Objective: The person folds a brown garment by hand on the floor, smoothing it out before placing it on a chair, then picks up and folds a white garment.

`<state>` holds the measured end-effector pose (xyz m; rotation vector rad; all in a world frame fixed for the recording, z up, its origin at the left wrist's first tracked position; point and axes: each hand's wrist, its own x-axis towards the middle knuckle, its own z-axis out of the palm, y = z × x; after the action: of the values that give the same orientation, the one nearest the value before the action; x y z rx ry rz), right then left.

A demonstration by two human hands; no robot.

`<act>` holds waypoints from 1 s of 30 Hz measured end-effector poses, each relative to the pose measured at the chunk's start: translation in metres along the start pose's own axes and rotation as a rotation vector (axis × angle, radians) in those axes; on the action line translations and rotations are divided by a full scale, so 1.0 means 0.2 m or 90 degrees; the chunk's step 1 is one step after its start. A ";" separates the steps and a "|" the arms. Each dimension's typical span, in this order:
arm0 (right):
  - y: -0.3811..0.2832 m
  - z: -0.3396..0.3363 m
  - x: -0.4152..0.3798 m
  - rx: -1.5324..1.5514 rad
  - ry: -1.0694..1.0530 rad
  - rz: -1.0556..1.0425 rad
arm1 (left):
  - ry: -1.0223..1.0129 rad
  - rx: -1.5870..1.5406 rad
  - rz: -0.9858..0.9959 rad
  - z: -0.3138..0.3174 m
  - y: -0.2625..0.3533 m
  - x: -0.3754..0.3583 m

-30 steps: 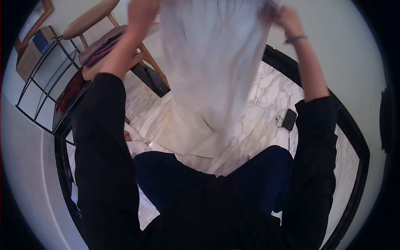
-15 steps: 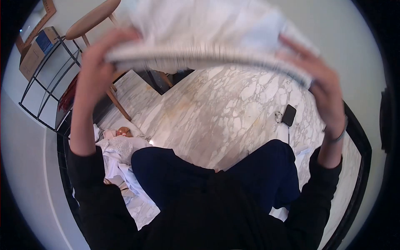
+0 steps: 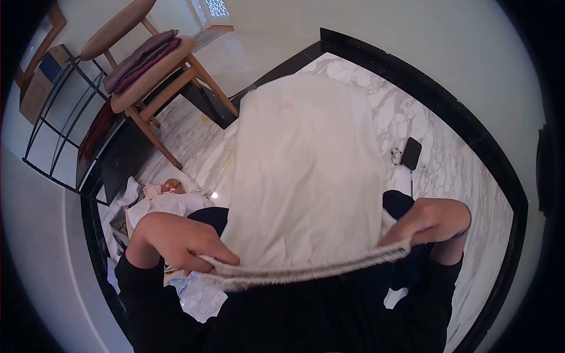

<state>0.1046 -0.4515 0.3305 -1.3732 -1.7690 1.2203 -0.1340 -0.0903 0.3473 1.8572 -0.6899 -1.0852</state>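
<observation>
A cream knit garment (image 3: pixel 306 170) is spread out from my lap onto the marble floor, its ribbed hem (image 3: pixel 312 272) towards me. At the left end of the hem, my left hand (image 3: pixel 187 242) has its fingers closed round the edge, the thumb lying over the cloth. My right hand (image 3: pixel 425 222) grips the hem's right end, its fingertips partly hidden by the fabric. Between the two hands the hem is drawn out wide and bows slightly towards my body. A small reddish mark shows near the garment's far end.
White and pale clothes (image 3: pixel 168 203) lie on the floor at left. A wooden chair (image 3: pixel 159 88) carries folded purple cloth (image 3: pixel 141 63), beside a black metal rack (image 3: pixel 70 117). On the right, a black phone-like object (image 3: pixel 411 154) lies on the marble floor (image 3: pixel 453 182).
Both hands have come down from high in front of me to lap level, still on the hem. The garment, raised and blurred before, now lies spread over the floor.
</observation>
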 end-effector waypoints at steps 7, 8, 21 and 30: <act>0.58 -0.38 0.14 0.230 0.240 0.108 | 0.440 -0.083 -0.219 -0.45 -0.48 0.16; 0.55 -0.49 0.24 -0.039 0.382 0.294 | 0.612 -0.033 -0.258 -0.66 -0.59 0.15; -0.31 -0.60 0.06 -0.831 1.008 -0.437 | 1.429 1.213 0.236 -0.41 0.40 -0.11; 0.98 -0.14 0.17 -0.275 0.977 -0.028 | 1.136 0.095 0.146 -0.31 -0.43 0.55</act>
<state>0.2006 -0.4009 0.1625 -1.6861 -0.8495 -0.3978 -0.0239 -0.1089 0.2429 1.9520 0.1416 0.9006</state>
